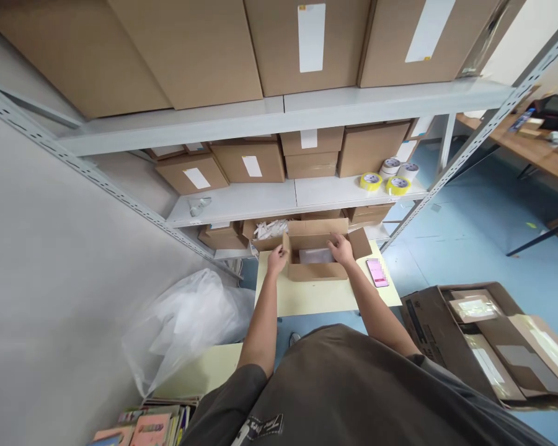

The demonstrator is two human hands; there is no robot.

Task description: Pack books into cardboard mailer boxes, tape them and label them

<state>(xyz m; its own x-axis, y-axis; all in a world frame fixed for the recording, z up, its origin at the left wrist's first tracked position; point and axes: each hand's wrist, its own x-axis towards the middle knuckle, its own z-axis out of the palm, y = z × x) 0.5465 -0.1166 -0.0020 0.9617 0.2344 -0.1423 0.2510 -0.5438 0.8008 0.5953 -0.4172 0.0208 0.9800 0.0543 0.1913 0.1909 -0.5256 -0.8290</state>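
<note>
Two hands apart, left hand [277, 259] and right hand [340, 249] on the flaps [314, 227] of an open corrugated cardboard box [316, 271], grip hard to tell, smooth glossy phone [377, 272] just right.

place: stockroom or packing room | storage: grey slotted-steel shelving [283, 114] stacked with labelled cardboard cartons [311, 46] | supplies: rolls of packing tape [371, 181], plastic sheeting [186, 328] | packing spot: open carton [316, 271] on a counter [307, 298] | ground: blue floor [469, 248]

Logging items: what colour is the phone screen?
The phone screen is pink, best seen in the head view.
</note>
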